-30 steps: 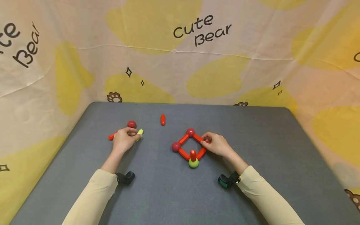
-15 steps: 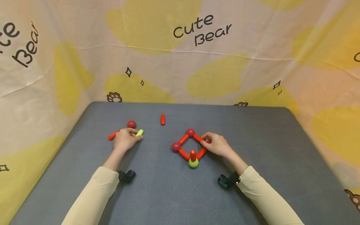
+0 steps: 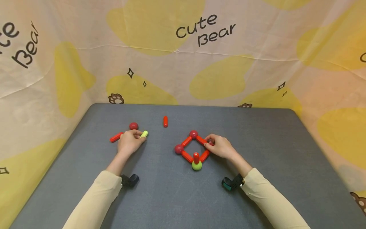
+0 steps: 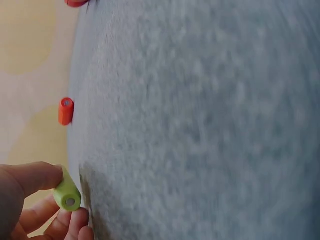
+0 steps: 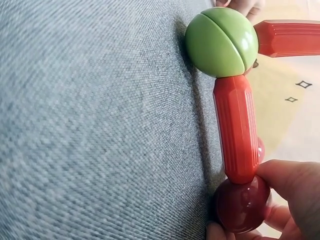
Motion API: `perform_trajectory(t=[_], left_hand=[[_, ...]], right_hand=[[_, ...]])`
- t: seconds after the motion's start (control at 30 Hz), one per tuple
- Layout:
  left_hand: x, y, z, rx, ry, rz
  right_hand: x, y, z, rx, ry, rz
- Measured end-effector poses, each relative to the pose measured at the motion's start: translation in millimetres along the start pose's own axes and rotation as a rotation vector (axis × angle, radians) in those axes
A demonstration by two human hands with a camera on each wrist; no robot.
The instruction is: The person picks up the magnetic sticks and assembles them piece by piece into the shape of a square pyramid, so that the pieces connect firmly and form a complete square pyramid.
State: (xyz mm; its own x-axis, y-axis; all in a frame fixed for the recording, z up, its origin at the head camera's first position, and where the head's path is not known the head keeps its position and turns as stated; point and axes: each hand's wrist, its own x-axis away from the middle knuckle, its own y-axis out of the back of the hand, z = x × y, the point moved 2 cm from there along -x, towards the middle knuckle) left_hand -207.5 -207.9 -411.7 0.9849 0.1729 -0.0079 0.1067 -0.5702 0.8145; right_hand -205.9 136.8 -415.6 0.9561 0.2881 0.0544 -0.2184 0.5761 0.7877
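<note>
My left hand (image 3: 128, 142) pinches a yellow-green magnetic rod (image 4: 66, 192) between thumb and fingers; a round metal tip shows at its end. On the right, my right hand (image 3: 220, 146) grips the dark red ball (image 5: 242, 206) at the right corner of a diamond of red rods. That diamond has a red ball (image 3: 193, 134) at its far corner, another red ball (image 3: 179, 149) at its left and a green ball (image 3: 196, 166) at the near corner. From the green ball a red rod (image 3: 196, 157) stands up.
Beside my left hand lie a loose red rod (image 3: 116, 137) and a loose red ball (image 3: 133, 126). Another red rod (image 3: 165, 121) lies farther back on the grey table (image 3: 171, 197). A printed cloth (image 3: 160, 73) hangs behind the table.
My left hand has lifted the yellow-green rod slightly and moved a little to the right, showing more of the loose red rod. The right hand and the diamond stay put.
</note>
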Motion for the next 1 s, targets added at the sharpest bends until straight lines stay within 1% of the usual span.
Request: perform_trajectory(t=[0.13,0.37,0.53,0.8,1.0], left_hand=[[1.7,-3.5,-8.7,0.017,-0.053,-0.024],[9.1,-5.1,-32.4,0.106,-0.119,-0.054],[15.9,-8.5,-48.1,0.165,-0.166,-0.032],[24.5,-21.1,-71.0,0.294,-0.199,0.018],[30.2,-30.0,-83.3,0.354,-0.223,0.057]], right_hand=[[-0.1,0,0,0.001,0.006,0.002],[0.1,1,0,-0.006,0.001,0.001],[-0.3,1,0,-0.004,-0.006,-0.002],[-1.6,0,-1,0.004,-0.018,-0.010],[-0.7,-2,0,-0.006,-0.027,0.004]])
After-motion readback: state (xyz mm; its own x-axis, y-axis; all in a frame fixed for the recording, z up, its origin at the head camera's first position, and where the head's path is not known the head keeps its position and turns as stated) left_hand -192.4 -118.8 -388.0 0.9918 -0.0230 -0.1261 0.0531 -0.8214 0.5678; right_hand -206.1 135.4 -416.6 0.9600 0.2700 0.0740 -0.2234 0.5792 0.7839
